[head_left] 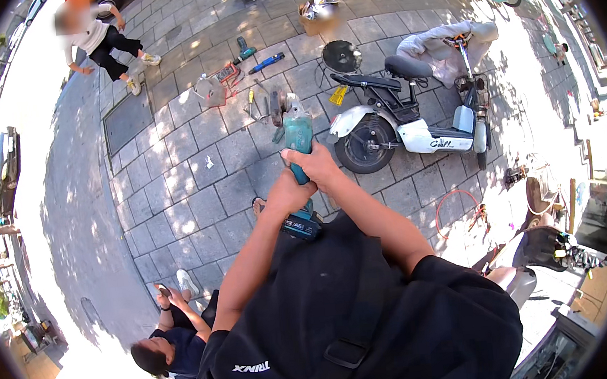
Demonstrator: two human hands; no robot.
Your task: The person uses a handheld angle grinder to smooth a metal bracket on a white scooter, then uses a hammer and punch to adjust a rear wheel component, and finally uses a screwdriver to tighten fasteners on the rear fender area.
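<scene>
A teal cordless angle grinder (299, 134) is held out in front of my body. Its head and guard (284, 107) point away from me, and the black battery (301, 227) hangs close to my shirt. My left hand (291, 192) is wrapped round the lower handle. Further up the body, my right hand (314, 166) grips the grinder with its thumb across the top. Both hands are closed, touching or nearly touching each other. Whether the disc is spinning cannot be made out.
A white electric scooter (424, 134) stands to the right. On the paving beyond lie a yellow-handled screwdriver (250, 102), a blue tool (266, 63) and a teal drill (244, 49). A black round stool (341, 57) stands near a cardboard box (319, 21). Two people sit at the left.
</scene>
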